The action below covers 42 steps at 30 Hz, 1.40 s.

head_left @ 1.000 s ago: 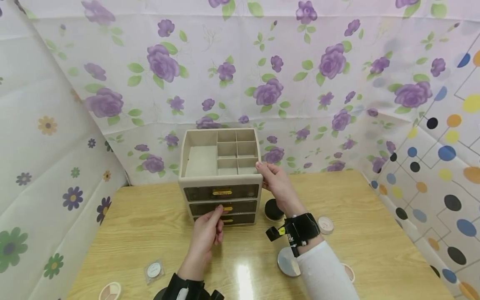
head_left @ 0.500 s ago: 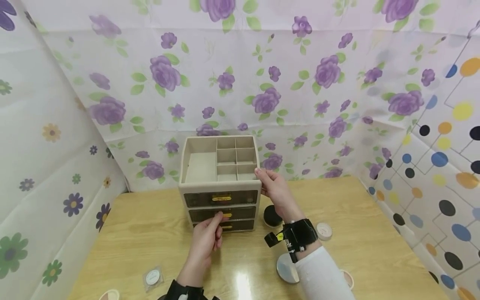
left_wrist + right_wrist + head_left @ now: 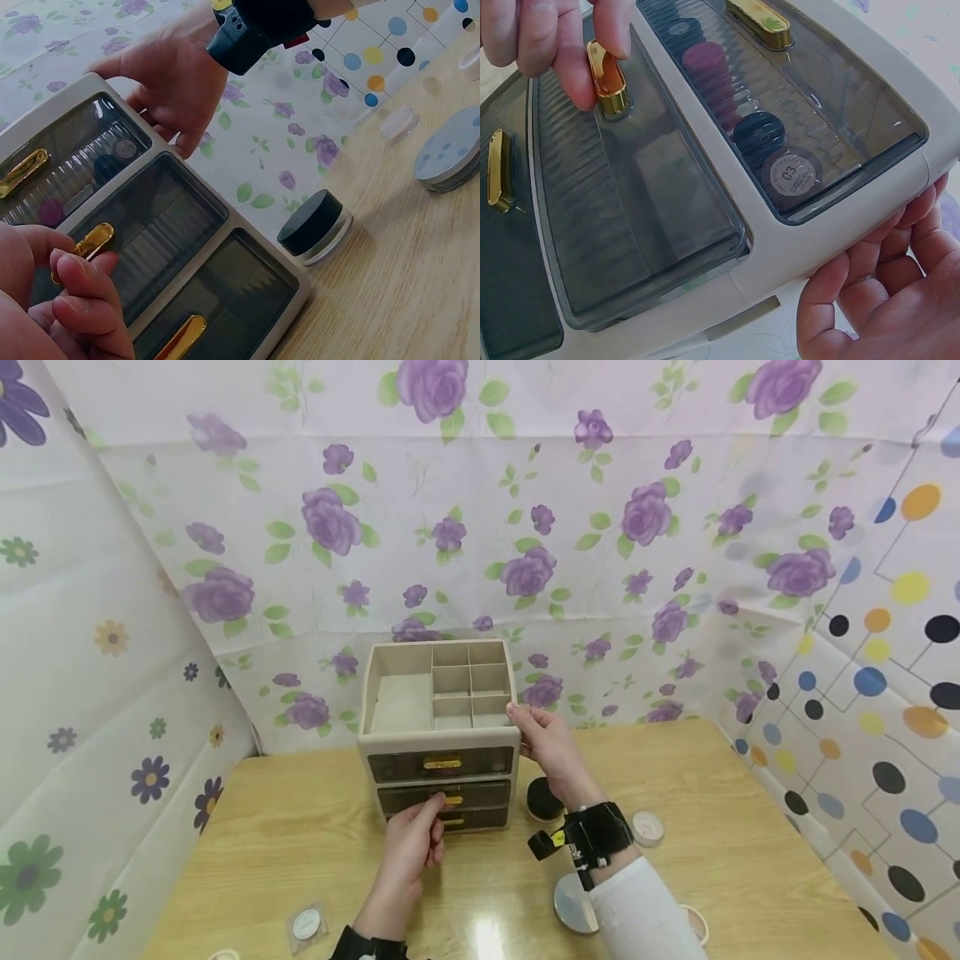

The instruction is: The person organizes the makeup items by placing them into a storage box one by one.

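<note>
A cream makeup organizer with three dark, see-through drawers stands at the back of the table. My left hand pinches the gold handle of the middle drawer between thumb and finger. That drawer's front stands slightly proud of the frame in the right wrist view. My right hand grips the organizer's right side, thumb on the top rim and fingers curled against the side wall. Through the top drawer show several round-ended cosmetics, one labelled 03. The bottom drawer is shut.
Right of the organizer stand a black-lidded jar, a white round case and a silvery round compact. A small clear square case lies front left. Open compartments top the organizer; a flowered curtain hangs behind.
The middle drawer has come slightly forward with my left hand on its handle. My right hand keeps its hold on the organizer's side. The head view has tilted up a little.
</note>
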Motion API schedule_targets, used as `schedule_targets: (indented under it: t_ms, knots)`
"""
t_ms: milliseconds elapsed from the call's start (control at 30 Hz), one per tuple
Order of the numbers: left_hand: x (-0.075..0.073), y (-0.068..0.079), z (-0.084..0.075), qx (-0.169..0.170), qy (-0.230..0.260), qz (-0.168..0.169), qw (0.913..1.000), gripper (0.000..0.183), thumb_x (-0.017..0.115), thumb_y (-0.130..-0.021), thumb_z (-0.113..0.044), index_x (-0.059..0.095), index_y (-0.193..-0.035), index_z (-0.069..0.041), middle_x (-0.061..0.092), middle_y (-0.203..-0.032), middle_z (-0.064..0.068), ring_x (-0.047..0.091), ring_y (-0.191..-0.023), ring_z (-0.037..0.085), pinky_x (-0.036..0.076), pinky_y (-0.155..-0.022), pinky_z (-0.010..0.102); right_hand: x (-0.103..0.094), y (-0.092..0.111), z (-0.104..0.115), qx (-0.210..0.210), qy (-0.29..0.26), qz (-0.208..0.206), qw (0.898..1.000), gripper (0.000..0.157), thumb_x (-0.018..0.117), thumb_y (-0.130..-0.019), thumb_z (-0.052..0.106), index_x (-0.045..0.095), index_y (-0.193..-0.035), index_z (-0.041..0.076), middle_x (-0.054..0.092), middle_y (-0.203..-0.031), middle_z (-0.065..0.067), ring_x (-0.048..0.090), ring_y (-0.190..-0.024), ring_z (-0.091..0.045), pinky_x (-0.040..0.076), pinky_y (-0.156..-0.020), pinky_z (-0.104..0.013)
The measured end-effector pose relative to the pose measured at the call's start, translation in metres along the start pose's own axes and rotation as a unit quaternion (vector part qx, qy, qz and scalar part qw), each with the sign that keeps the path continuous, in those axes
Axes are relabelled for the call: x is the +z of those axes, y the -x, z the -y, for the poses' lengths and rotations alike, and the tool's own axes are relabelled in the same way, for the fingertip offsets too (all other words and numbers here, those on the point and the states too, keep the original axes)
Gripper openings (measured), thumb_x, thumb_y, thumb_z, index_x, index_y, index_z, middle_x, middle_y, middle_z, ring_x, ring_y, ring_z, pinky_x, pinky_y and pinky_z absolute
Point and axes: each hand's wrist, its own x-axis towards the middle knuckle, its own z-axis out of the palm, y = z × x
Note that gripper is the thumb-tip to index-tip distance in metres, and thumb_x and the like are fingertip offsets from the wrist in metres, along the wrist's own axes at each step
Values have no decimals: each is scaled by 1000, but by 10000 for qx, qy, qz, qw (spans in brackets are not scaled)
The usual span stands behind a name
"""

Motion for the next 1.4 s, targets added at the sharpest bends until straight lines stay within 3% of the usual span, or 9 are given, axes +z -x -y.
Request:
schedule_targets:
  t_ms: [267,567,800,1033,1233,1300,1400]
  knots:
    - [0,9,2,-15,50,-42,10000,39,67,-107,-36,72,-101,3,48,-61,-4,46,-45,8,35,-45,22,-1,-2,-3,32,-29,0,10000,35,66,-107,43,71,-98,9,75,-98,-3,73,-96,-16,54,-90,-36]
    - [-1,21,0,-33,85,133,9999,41,66,-109,-35,72,-111,5,47,-62,-3,45,-44,8,34,-43,21,-2,-5,3,-116,37,75,9999,38,64,-108,44,72,-105,7,75,-100,-3,73,-98,-17,54,-90,-35]
    - [-2,28,-2,-83,-46,92,9999,38,67,-108,-37,71,-91,-3,48,-60,-3,44,-44,9,34,-44,21,-2,-5,5,-124,94,95,9998,41,62,-110,43,73,-109,4,76,-104,-4,73,-101,-16,54,-91,-36]
    - [-5,36,0,-76,30,157,9998,37,67,-108,-34,69,-86,-4,47,-60,-2,43,-44,9,32,-44,21,-2,-3,4,-66,125,138,9998,44,63,-109,45,72,-115,2,76,-109,-7,73,-103,-17,53,-94,-38]
    - [-7,42,4,-59,37,166,9998,47,67,-107,-34,54,-70,-9,47,-58,-2,42,-43,9,31,-43,21,0,-1,2,-54,174,143,9997,47,63,-108,46,72,-117,1,76,-112,-7,72,-104,-16,54,-89,-31]
    - [-8,44,5,-62,33,175,9998,50,68,-107,-34,51,-68,-9,47,-57,-2,42,-43,9,31,-43,21,0,-1,2,-45,154,122,9998,47,63,-108,46,72,-117,1,76,-111,-7,73,-103,-16,54,-88,-30]
    - [-9,47,7,-72,33,217,9997,44,67,-108,-34,58,-74,-7,47,-57,-2,42,-42,9,31,-43,21,1,-1,1,-20,130,100,9999,46,63,-108,47,72,-114,2,77,-110,-7,73,-102,-16,54,-88,-31]
